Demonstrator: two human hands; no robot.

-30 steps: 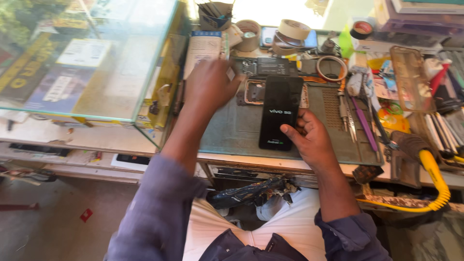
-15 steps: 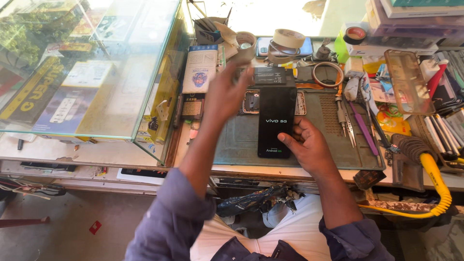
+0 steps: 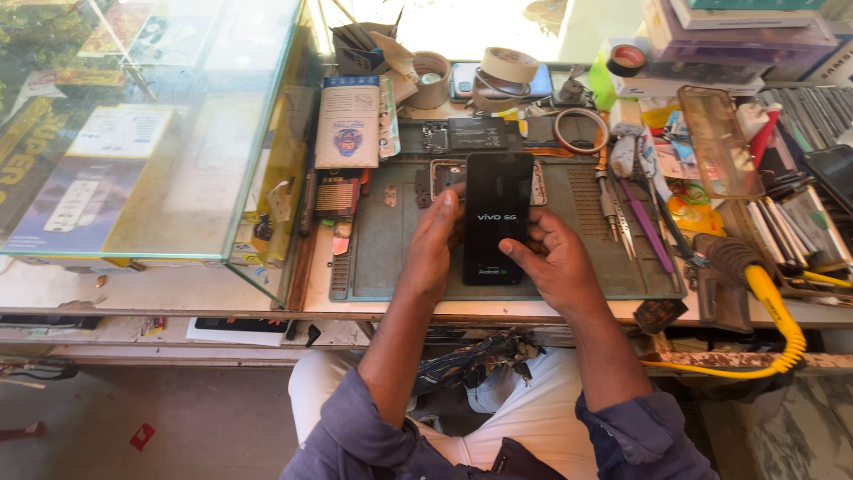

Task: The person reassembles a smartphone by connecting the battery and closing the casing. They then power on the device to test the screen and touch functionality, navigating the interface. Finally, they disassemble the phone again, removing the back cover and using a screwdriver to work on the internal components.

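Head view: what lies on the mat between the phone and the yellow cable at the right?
In the head view, between the phone and the yellow cable lie metal tweezers, a purple-handled tool and the right hand on the phone's edge.

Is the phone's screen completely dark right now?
No, the black phone, held between the left hand and right hand, shows small light markings on its screen.

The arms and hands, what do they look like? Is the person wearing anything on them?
Both arms wear blue-grey cloth sleeves pushed up to about the elbow, bunched in folds there. Below that the forearms are bare. The left hand and the right hand are bare too: no gloves, and no watch, ring or band that I can see. No cables or markings on them.
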